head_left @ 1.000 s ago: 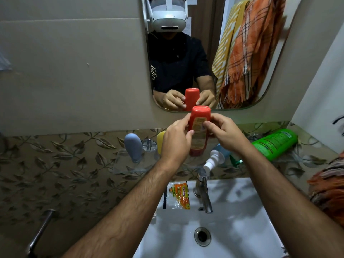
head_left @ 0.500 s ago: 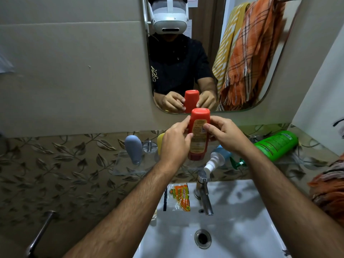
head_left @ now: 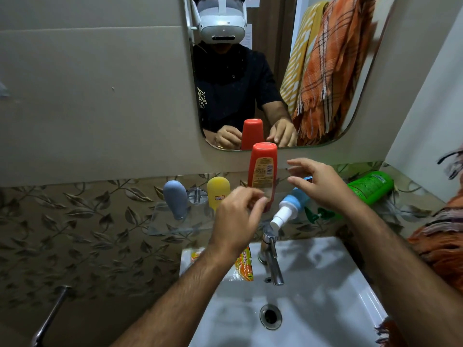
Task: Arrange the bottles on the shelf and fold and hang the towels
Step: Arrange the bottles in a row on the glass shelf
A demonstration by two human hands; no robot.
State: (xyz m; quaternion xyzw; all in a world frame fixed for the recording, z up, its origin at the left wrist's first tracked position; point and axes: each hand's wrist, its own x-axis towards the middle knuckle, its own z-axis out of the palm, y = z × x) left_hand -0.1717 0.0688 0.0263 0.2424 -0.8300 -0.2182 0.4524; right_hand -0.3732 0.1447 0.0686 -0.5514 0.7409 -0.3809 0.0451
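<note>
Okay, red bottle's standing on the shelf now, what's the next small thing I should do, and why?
Probably reach your right hand to the blue spray bottle and stand it up. The red bottle stands upright on the glass shelf with both hands off it, while the spray bottle lies tipped, nozzle over the tap, just below that hand.

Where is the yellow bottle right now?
In the head view the yellow bottle stands on the glass shelf left of centre, between the grey-blue bottle and the tall red bottle.

red bottle (head_left: 262,174) | upright on glass shelf (head_left: 160,221) (label facing out) | green bottle (head_left: 370,186) lying sideways
</note>
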